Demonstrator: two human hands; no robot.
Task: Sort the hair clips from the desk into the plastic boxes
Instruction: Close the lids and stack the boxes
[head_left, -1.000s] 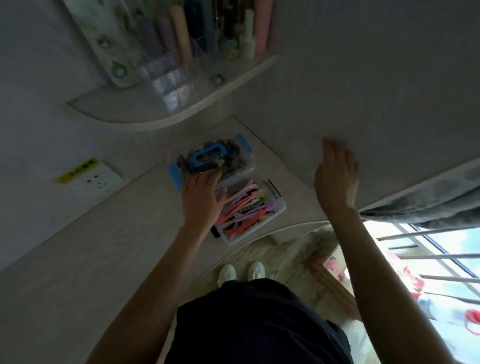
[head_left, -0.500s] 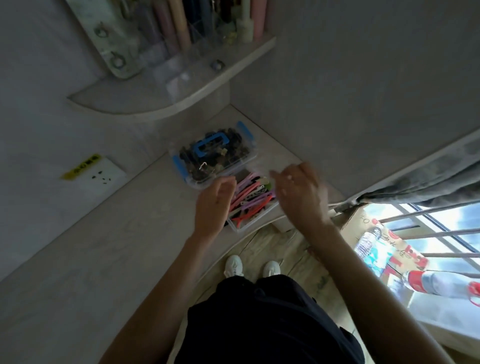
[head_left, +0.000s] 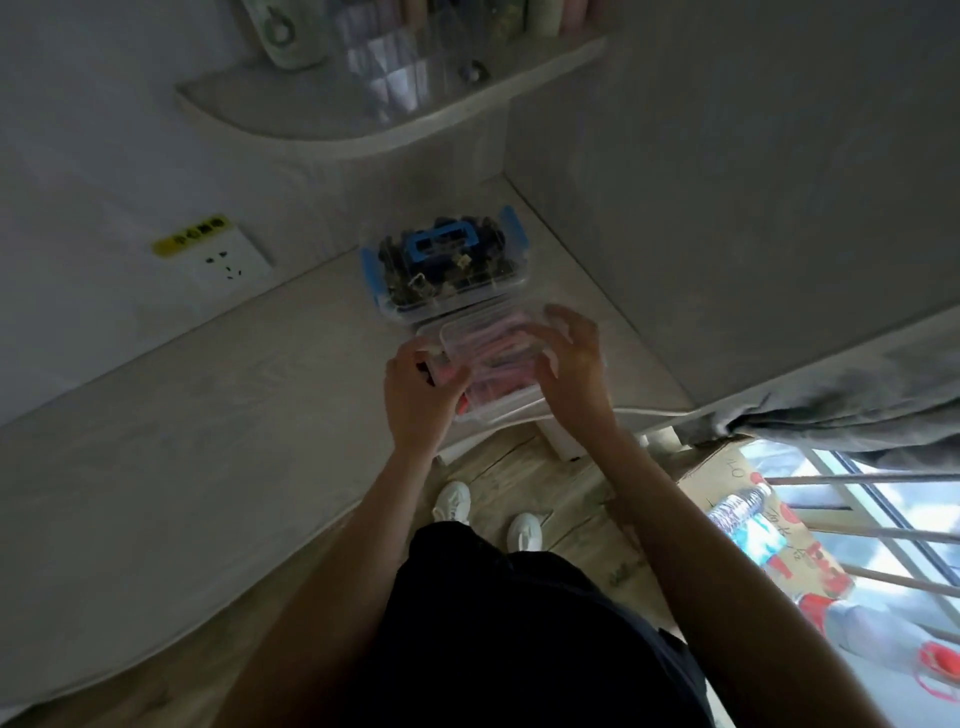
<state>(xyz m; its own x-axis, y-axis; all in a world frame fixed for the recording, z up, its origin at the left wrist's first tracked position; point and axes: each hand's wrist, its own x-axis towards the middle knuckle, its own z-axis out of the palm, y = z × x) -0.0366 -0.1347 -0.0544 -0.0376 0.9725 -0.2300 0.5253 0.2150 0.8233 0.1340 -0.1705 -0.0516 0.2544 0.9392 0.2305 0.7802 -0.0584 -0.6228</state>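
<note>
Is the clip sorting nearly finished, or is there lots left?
Nearly finished, it seems. The far box is closed, full of dark clips. Both hands, left hand and right hand, are setting a clear lid on the near box of pink clips. No loose clips show on the desk; only seating the lid remains.

Single head-worn wide-angle camera looked forward and steeply down over my forearms onto the counter (head_left: 218, 415) corner, close range. Frame took in shelf (head_left: 332, 119) above, floor (head_left: 561, 499) and my shoes (head_left: 453, 503) below.
</note>
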